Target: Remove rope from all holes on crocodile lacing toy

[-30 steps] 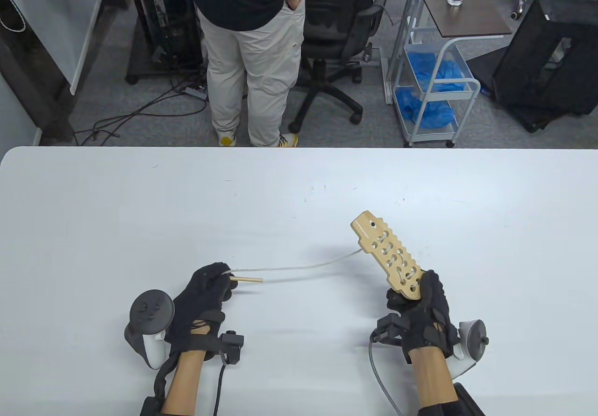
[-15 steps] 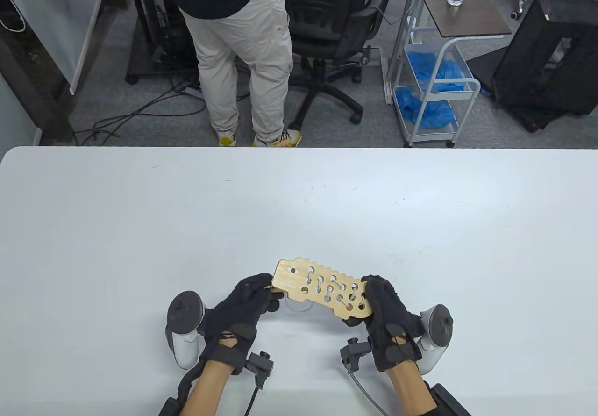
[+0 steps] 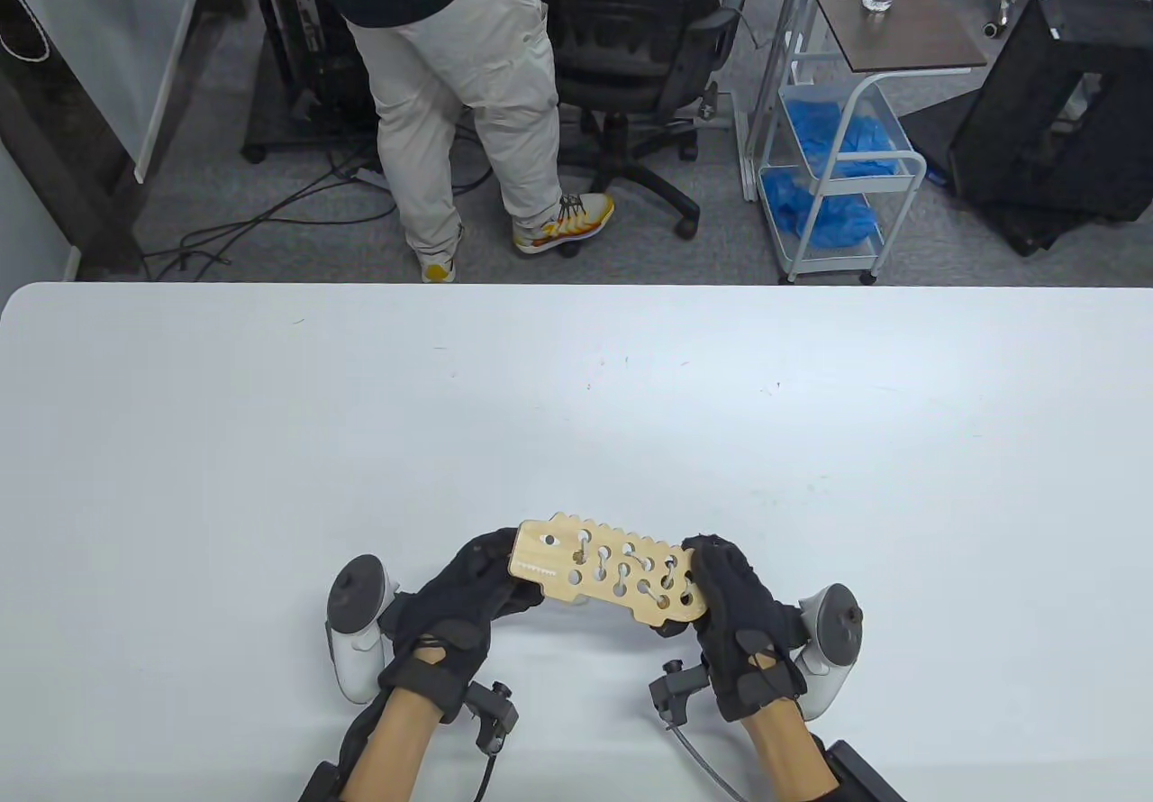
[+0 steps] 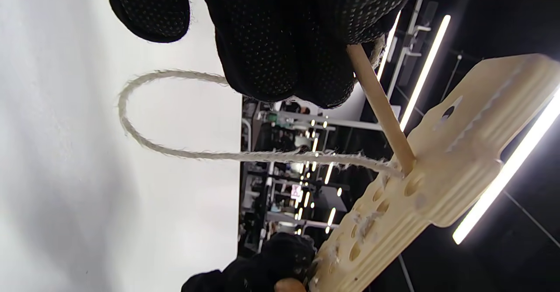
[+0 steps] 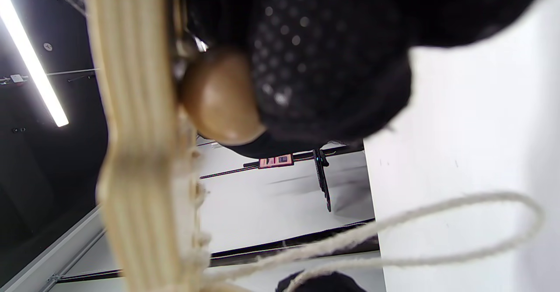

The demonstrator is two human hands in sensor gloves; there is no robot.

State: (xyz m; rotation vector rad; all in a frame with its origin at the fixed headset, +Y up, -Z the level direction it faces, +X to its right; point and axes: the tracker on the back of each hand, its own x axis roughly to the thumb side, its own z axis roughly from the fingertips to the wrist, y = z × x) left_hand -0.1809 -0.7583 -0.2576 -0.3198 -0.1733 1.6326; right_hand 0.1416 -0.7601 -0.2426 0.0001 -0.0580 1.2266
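The wooden crocodile board is held above the table's front edge, snout to the left. A white rope still runs through several of its holes. My right hand grips the tail end. My left hand is under the snout end. In the left wrist view my left hand pinches the wooden needle, whose tip meets a hole on the underside of the board. A slack rope loop hangs below. The right wrist view shows the board's edge, my right hand and the loop.
The white table stretches wide beyond the hands. A person stands at its far edge beside an office chair. A wire cart stands on the floor further right.
The hands came together near the front edge. The board swung from upright at the right to lying across, snout left. The taut rope went slack, and the needle now meets the board's underside.
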